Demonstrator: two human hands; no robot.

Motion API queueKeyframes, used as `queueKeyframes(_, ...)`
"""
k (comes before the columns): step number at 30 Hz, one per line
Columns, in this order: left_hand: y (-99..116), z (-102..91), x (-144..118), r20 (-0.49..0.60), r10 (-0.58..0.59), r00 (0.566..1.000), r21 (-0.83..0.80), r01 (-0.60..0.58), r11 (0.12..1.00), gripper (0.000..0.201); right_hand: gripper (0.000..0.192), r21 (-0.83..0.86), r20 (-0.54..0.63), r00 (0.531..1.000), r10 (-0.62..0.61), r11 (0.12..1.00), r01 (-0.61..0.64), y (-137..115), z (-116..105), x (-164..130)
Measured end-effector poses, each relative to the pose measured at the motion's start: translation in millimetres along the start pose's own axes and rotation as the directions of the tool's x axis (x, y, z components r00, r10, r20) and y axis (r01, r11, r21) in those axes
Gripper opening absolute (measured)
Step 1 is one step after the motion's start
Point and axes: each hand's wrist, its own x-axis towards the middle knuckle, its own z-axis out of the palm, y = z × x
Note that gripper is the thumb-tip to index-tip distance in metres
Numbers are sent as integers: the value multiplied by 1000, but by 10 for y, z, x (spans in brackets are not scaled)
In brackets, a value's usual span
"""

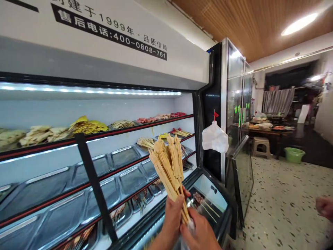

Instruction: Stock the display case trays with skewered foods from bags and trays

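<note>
Right hand (pixel 201 231), fingers (pixel 191 222) wrapped around skewers (pixel 168 165)

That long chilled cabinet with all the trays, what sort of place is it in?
Probably a skewer-food eatery or shop. The open refrigerated cabinet holds steel trays and rows of skewered food, the left hand holds a bundle of skewers, and a dining table stands behind.

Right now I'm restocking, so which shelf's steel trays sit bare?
The middle shelf: its steel trays show bare metal, while the top shelf carries yellow and pale skewered food and the bottom trays hold skewers.
</note>
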Motion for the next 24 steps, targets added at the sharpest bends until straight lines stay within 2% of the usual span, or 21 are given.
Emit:
queueKeyframes(2,-75,193,263,61,90,994,22,-91,996,28,23,-107,-62,997,-49,993,42,-101,-257,239)
queueKeyframes(4,-145,372,514,112,121,986,30,-125,992,26,25,-210,-132,986,-106,975,77,-159,-537,486)
queueKeyframes(7,-228,687,914,143,131,981,-18,-130,991,26,32,-334,-171,968,-182,935,117,-120,-916,889)
queueKeyframes(10,-304,1092,1400,152,100,983,-119,-83,989,32,28,-419,-180,964,-198,902,107,40,-1309,1400)
queueKeyframes(14,-351,1715,2252,112,110,988,-230,-82,970,25,21,-454,-121,959,-256,873,175,191,-1975,2310)
queueKeyframes(18,-234,2265,3248,81,108,991,-307,-78,948,16,15,-391,-32,950,-312,878,276,69,-2617,3301)
queueKeyframes(21,-126,2523,3928,86,83,993,-303,-53,951,10,13,-414,27,952,-305,864,288,-84,-2948,3930)
queueKeyframes(24,-74,2622,4472,62,75,995,-299,-53,953,8,12,-437,71,963,-261,860,265,-173,-3133,4440)
